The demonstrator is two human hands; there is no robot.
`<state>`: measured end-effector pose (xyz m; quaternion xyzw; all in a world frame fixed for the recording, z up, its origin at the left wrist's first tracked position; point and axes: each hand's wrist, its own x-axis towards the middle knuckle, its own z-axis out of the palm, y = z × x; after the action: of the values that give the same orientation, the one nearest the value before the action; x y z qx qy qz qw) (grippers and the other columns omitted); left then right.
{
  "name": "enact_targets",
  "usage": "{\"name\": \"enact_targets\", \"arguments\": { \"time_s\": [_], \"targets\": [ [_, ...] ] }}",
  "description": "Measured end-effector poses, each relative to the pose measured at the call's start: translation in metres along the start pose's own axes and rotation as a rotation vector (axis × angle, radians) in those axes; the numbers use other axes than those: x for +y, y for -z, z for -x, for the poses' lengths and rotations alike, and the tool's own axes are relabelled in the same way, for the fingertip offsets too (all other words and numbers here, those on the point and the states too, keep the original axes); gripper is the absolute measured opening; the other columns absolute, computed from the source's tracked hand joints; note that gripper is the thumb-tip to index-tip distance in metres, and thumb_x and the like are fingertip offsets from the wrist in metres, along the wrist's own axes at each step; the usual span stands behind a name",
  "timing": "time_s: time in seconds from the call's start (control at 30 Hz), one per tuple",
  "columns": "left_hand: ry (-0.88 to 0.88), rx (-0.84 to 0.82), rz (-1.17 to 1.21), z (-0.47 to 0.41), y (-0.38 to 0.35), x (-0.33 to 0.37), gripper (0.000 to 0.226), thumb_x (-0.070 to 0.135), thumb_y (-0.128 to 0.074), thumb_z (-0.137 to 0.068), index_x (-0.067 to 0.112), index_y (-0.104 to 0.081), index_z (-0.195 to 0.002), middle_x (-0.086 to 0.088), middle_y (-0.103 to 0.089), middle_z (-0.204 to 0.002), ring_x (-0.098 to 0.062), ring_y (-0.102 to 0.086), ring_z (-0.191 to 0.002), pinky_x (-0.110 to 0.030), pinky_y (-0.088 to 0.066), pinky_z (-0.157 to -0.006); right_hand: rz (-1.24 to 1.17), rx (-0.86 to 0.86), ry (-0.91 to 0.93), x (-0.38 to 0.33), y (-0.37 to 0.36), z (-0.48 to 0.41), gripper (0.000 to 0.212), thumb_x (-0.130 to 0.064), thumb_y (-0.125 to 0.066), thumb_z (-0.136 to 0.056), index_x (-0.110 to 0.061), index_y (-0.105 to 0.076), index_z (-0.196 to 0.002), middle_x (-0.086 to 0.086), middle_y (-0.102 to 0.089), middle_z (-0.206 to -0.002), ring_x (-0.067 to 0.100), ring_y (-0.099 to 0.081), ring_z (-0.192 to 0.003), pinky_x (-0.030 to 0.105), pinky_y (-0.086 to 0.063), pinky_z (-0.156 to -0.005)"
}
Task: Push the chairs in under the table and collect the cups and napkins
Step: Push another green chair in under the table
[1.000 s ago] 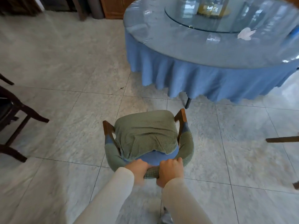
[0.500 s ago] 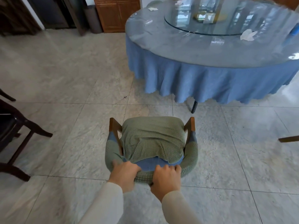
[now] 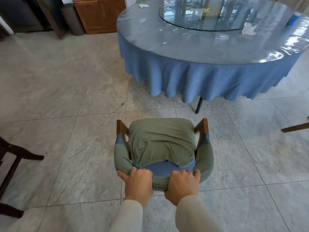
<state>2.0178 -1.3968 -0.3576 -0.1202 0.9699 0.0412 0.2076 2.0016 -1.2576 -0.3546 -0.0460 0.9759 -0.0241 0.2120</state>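
A wooden armchair (image 3: 161,143) with a green knitted cover and a blue seat stands on the tiled floor, facing the round table (image 3: 197,47), still some way short of it. My left hand (image 3: 137,183) and my right hand (image 3: 181,183) both grip the top of its curved backrest. The table has a blue cloth, a glass top and a glass turntable (image 3: 209,15). A crumpled white napkin (image 3: 249,29) lies on the right of the table, another napkin (image 3: 143,5) at its far left edge. A blue cup (image 3: 293,18) stands near the right rim.
A dark wooden chair (image 3: 11,158) stands at the left edge. One leg of another chair (image 3: 295,127) pokes in from the right. A wooden cabinet (image 3: 100,14) and a grey bin (image 3: 73,20) stand against the far wall. A black table leg (image 3: 199,104) shows under the cloth.
The chair has slid forward across the tiles toward the table with both hands on its backrest. The view has lifted, showing more of the table and the far wall.
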Motion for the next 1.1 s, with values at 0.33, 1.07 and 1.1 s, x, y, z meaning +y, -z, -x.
{"name": "enact_targets", "arguments": {
  "time_s": [0.33, 1.07, 1.1],
  "targets": [
    [-0.056, 0.009, -0.018, -0.071, 0.024, -0.015, 0.038, 0.004, -0.058, -0.082, 0.033, -0.067, -0.103, 0.008, -0.064, -0.103, -0.028, -0.047, -0.121, -0.079, -0.010, -0.107, -0.002, 0.037, -0.046, -0.026, 0.027, -0.053, 0.011, -0.034, -0.059, -0.076, -0.026, -0.052, -0.078, -0.003, -0.051, -0.074, 0.025, -0.054, -0.088, 0.050, -0.026, -0.103],
    [-0.142, 0.025, -0.075, -0.332, 0.144, -0.036, 0.026, 0.022, -0.065, -0.082, 0.039, -0.070, -0.100, 0.014, -0.063, -0.091, -0.018, -0.053, -0.112, -0.069, -0.021, -0.108, -0.127, 0.049, -0.109, -0.097, 0.127, -0.295, 0.020, -0.037, -0.064, -0.078, -0.025, -0.048, -0.083, 0.004, -0.065, -0.104, 0.031, -0.052, -0.118, 0.062, -0.012, -0.115],
    [-0.148, 0.030, -0.075, -0.342, 0.148, -0.035, 0.027, 0.023, -0.067, -0.082, 0.040, -0.070, -0.102, 0.014, -0.063, -0.092, -0.018, -0.053, -0.111, -0.068, -0.021, -0.109, -0.130, 0.057, -0.107, -0.098, 0.130, -0.306, 0.020, -0.037, -0.064, -0.077, -0.026, -0.048, -0.083, 0.003, -0.065, -0.103, 0.031, -0.052, -0.117, 0.062, -0.011, -0.115]
  ]
}}
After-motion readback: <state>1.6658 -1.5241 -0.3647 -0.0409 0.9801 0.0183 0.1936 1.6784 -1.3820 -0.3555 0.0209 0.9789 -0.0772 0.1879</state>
